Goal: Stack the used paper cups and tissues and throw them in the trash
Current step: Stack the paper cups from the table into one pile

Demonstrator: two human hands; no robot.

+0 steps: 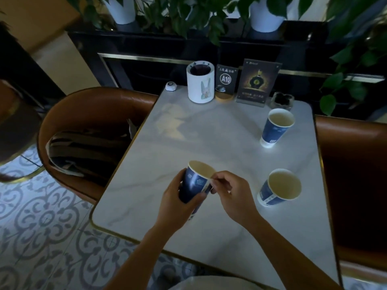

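Left hand (178, 197) grip wraps the blue cup (195, 183); right hand (228, 189) pinches its rim.

Head-worn wide view, steeply downward, close over table (209, 132).

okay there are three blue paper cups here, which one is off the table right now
The cup in the left hand, tilted, nearest the table's front edge; the right hand pinches its rim. The other two cups, near right and far right, stand on the table.
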